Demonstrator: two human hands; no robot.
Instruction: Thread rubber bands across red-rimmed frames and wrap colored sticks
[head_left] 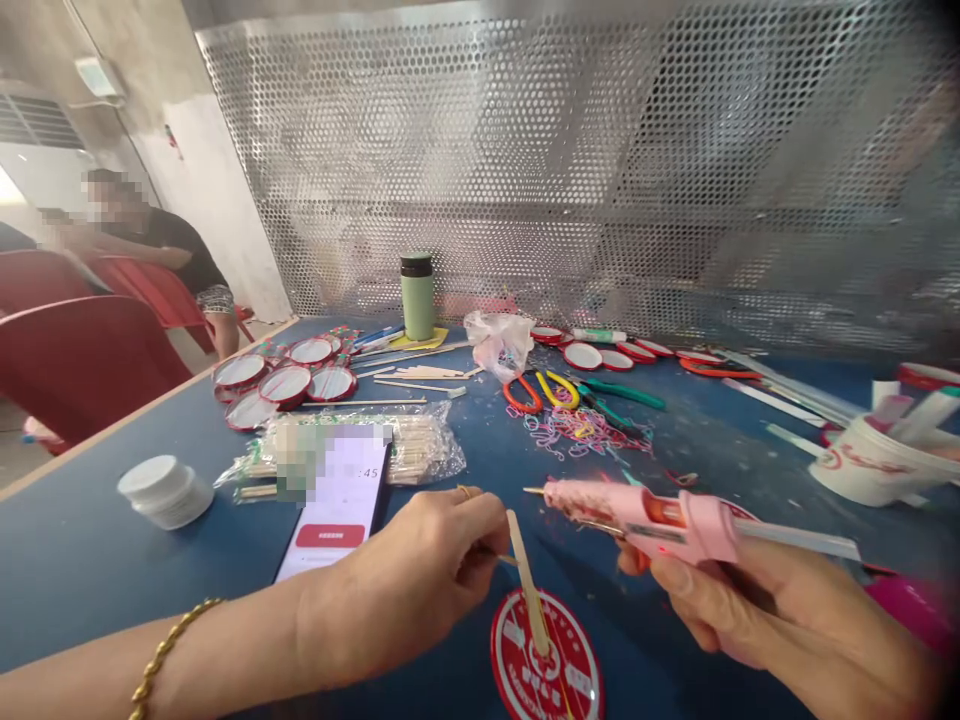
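My right hand [750, 610] is wrapped round a pink hot glue gun [660, 520]. Its metal nozzle points left, a red light shows on its side and a clear glue stick sticks out of its back. My left hand [457, 550] is closed in a pinch beside a flat wooden stick [529, 580]. A thin sliver pokes from these fingertips toward the stick; what they hold is mostly hidden. The stick's lower end rests on a round red disc [510, 655] with white print, low in the middle of the view. The glue nozzle is apart from stick and disc.
A phone [337, 500] leans against a clear bag of wooden sticks [427, 440]. A white jar [165, 492] stands left. Beyond lie small red-rimmed drums [285, 383], pliers [557, 388], colourful loops [570, 430] and a green bottle [418, 300]. A marker cup [862, 465] is right.
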